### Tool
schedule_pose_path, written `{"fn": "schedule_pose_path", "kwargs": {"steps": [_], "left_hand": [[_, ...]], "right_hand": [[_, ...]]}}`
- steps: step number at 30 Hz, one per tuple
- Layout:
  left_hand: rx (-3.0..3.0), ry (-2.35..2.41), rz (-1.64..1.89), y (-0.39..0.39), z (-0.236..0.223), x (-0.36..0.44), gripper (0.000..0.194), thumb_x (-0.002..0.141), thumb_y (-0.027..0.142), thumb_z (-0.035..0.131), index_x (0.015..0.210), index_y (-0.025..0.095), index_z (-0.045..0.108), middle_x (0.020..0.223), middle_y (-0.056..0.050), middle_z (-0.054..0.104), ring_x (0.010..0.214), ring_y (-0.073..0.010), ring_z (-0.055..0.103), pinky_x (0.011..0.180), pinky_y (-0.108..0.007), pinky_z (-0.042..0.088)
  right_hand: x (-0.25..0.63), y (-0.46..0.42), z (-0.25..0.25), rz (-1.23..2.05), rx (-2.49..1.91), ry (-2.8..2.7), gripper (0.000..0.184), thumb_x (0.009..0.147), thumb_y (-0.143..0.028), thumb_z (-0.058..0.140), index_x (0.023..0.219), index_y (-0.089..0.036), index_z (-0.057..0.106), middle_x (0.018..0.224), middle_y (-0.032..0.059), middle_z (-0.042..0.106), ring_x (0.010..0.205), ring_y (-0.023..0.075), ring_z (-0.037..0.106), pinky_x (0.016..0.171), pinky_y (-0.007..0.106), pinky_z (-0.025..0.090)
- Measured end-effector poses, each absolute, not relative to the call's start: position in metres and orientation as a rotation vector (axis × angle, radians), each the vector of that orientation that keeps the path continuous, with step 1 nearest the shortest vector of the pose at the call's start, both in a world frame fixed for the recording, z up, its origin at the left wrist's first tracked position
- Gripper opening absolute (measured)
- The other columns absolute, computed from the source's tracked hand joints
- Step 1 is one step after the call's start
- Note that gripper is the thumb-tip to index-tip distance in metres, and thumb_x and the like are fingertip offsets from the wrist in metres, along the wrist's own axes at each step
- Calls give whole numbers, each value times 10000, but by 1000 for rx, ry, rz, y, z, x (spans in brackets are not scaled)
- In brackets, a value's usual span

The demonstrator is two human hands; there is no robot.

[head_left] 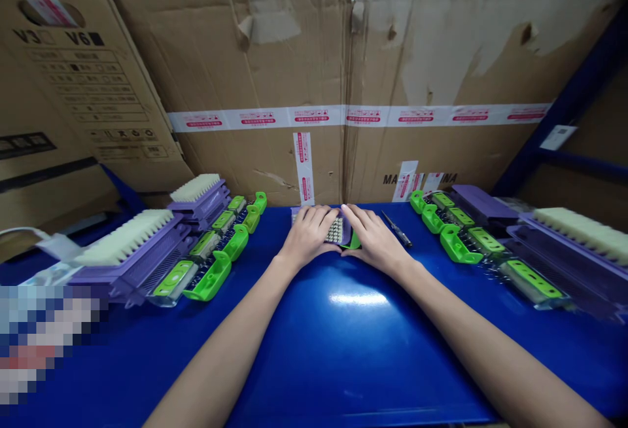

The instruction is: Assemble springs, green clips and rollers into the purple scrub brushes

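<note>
Both my hands rest on one purple plastic part (338,230) with a grid of small pale pegs and a bit of green at its lower right. It lies flat on the blue table (343,336) near the far edge. My left hand (308,235) presses on its left side with fingers curled over it. My right hand (375,237) covers its right side, fingers laid across the top. Most of the part is hidden under my fingers.
Rows of green-handled pieces (216,258) and purple brush blocks with cream bristles (142,245) lie at the left. A matching green row (461,235) and purple blocks (564,245) lie at the right. A dark pen-like tool (397,229) lies beside my right hand. Large cardboard boxes (343,74) wall off the back.
</note>
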State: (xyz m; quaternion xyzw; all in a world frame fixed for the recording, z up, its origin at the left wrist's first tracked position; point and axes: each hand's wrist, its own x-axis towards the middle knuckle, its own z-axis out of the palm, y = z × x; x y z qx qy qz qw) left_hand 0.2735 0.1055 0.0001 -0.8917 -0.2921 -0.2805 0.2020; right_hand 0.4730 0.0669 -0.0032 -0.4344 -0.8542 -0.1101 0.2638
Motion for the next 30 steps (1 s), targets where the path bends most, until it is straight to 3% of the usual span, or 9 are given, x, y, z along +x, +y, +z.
{"fn": "schedule_pose_path", "kwargs": {"steps": [5, 10, 13, 17, 22, 30], "left_hand": [[-2486, -826, -761, 101, 0, 276, 646, 801, 496, 587, 1309, 135, 416, 1206, -156, 570, 1102, -308, 522, 947, -438, 367], [-2488, -800, -748, 100, -3, 277, 614, 809, 410, 580, 1325, 130, 400, 1240, -156, 557, 1113, -304, 520, 962, -440, 351], [-2471, -814, -756, 101, -3, 275, 640, 771, 318, 610, 1334, 119, 382, 1230, -156, 563, 1107, -301, 520, 947, -437, 363], [-2462, -791, -753, 102, -2, 275, 604, 756, 270, 600, 1309, 123, 407, 1202, -151, 575, 1079, -297, 530, 925, -428, 385], [-2506, -780, -787, 102, 0, 277, 524, 765, 257, 584, 1256, 133, 447, 1204, -144, 574, 1096, -286, 528, 938, -417, 393], [-2565, -858, -777, 100, 4, 282, 605, 704, 236, 626, 1265, 112, 437, 1225, -154, 556, 1098, -296, 514, 932, -424, 401]], "right_hand": [[472, 66, -5, -252, -1120, -2288, 1058, 710, -392, 739, 1505, -209, 65, 1426, 181, 382, 1267, 353, 401, 1027, 534, 383], [471, 64, -13, 28, -1099, -2092, 954, 787, -416, 652, 1497, -179, 59, 1470, 186, 315, 1356, 295, 319, 1094, 494, 323], [472, 63, -17, 175, -1116, -1949, 791, 855, -408, 554, 1483, -163, 140, 1407, 188, 413, 1297, 278, 415, 1071, 492, 351], [473, 67, -20, 286, -1098, -1776, 629, 882, -366, 507, 1437, -183, 277, 1148, 130, 614, 1027, 235, 609, 924, 441, 486], [470, 69, -23, 335, -1080, -1675, 594, 849, -344, 565, 1389, -191, 370, 1089, 109, 642, 964, 215, 630, 863, 388, 518], [467, 67, -21, 444, -1106, -1562, 632, 814, -379, 612, 1378, -194, 396, 1111, 113, 652, 992, 231, 632, 826, 375, 523]]}}
